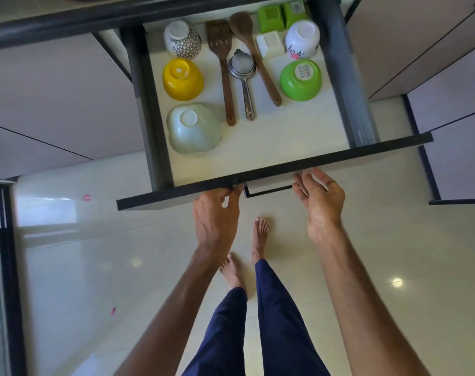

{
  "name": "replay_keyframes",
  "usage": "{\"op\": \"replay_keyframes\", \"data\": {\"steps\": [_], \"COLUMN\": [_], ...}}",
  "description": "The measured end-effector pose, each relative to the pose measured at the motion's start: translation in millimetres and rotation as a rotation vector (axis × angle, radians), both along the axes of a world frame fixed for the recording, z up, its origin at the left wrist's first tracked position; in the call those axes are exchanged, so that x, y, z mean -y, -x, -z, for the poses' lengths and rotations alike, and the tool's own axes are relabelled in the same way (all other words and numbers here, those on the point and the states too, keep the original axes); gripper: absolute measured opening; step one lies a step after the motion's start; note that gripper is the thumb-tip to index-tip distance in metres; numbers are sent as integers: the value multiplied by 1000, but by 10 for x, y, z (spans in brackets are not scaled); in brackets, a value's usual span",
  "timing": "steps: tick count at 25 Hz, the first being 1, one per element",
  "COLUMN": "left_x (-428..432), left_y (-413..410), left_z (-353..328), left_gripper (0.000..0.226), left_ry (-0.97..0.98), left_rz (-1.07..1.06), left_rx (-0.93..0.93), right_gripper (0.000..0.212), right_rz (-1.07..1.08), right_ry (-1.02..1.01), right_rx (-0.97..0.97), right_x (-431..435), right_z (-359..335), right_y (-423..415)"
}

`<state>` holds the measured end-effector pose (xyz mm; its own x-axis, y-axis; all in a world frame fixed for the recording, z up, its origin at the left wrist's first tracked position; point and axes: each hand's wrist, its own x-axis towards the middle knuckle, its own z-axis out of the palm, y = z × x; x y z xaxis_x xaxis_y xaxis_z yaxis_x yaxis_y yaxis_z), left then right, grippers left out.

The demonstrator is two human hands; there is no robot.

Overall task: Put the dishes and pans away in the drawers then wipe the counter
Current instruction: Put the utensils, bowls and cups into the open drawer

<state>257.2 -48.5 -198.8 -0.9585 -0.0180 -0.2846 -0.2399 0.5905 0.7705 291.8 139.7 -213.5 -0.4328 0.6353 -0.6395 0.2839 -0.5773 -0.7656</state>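
An open drawer (298, 147) stands pulled out below the counter edge. Upturned in it lie a pale green bowl (193, 128), a yellow bowl (182, 78), a patterned bowl (182, 39), a green bowl (300, 80) and a floral white bowl (302, 39). Between them lie two wooden spatulas (224, 69) and a metal strainer (243, 77). My left hand (216, 215) touches the drawer's dark front panel (176, 194) with fingers curled at its top edge. My right hand (319, 198) is relaxed, palm up, fingertips at the panel beside the handle (268, 189).
Green square containers (283, 16) and a white one (271, 44) sit at the drawer's back. Closed cabinet fronts flank the drawer on both sides. My bare feet and blue trousers stand on the glossy tiled floor (380, 253) below the drawer. A dark door frame (3, 240) is at the left.
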Motion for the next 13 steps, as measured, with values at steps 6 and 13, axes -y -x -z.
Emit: {"op": "replay_keyframes", "data": {"steps": [6, 13], "left_x": [-355, -592], "left_y": [590, 1377], "left_z": [546, 597], "left_gripper": [38, 23], "left_ry": [-353, -737], "left_rz": [-211, -360], "left_rx": [500, 478], "right_gripper": [34, 21], "right_rz": [-72, -92], "right_ry": [-168, 215], "right_rx": [193, -31], "right_x": [-100, -244], "right_z": [411, 488], "right_y": [536, 1310]}}
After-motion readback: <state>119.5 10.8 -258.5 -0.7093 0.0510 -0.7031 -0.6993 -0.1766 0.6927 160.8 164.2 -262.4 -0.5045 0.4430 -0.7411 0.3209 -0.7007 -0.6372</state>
